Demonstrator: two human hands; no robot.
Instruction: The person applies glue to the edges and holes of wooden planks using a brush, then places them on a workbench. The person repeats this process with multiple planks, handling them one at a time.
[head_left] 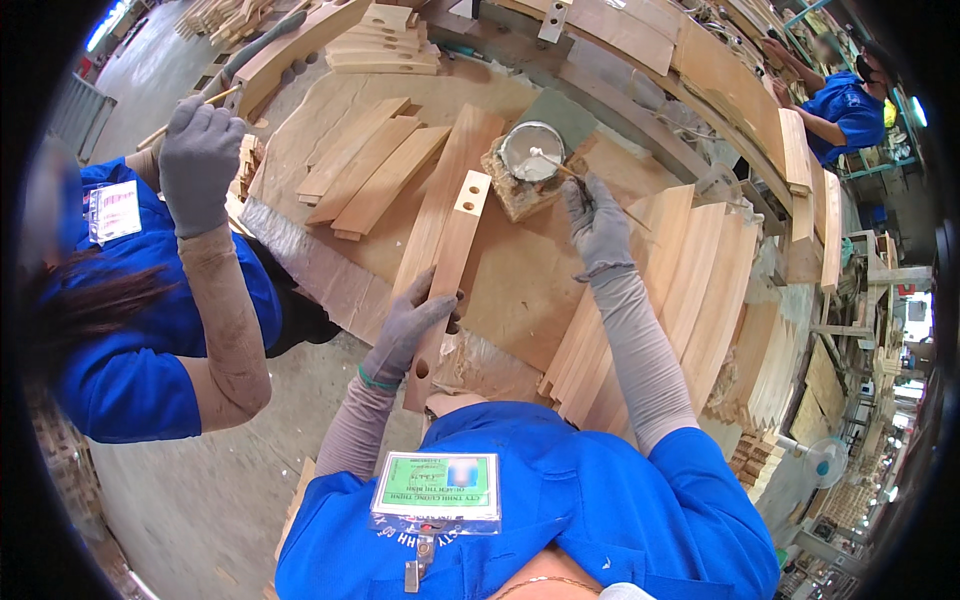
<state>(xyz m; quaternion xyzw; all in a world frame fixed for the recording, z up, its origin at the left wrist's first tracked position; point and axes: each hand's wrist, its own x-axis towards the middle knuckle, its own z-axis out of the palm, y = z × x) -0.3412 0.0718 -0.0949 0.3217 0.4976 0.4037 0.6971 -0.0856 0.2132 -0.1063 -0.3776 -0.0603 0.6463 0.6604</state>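
My left hand (pixel 408 325), in a grey glove, is closed round a long wooden bar (pixel 456 245). Two round holes show in its pale far end, and a larger hole near my body. In my right hand (pixel 600 228), also gloved, is a thin wooden stick (pixel 560 168). White paste coats the stick's tip, which is at the mouth of a round can (pixel 518 150) smeared with white. Under the can is a crusted block (pixel 518 200). A wide board (pixel 470 135) lies beside and partly behind the bar.
Flat wooden pieces (pixel 365 170) lie at the left of the table, with a stack (pixel 385 45) farther back. Curved slats (pixel 690 270) are piled at right. A co-worker's gloved hand (pixel 200 165) with a stick is close on my left; another person (pixel 845 110) works far right.
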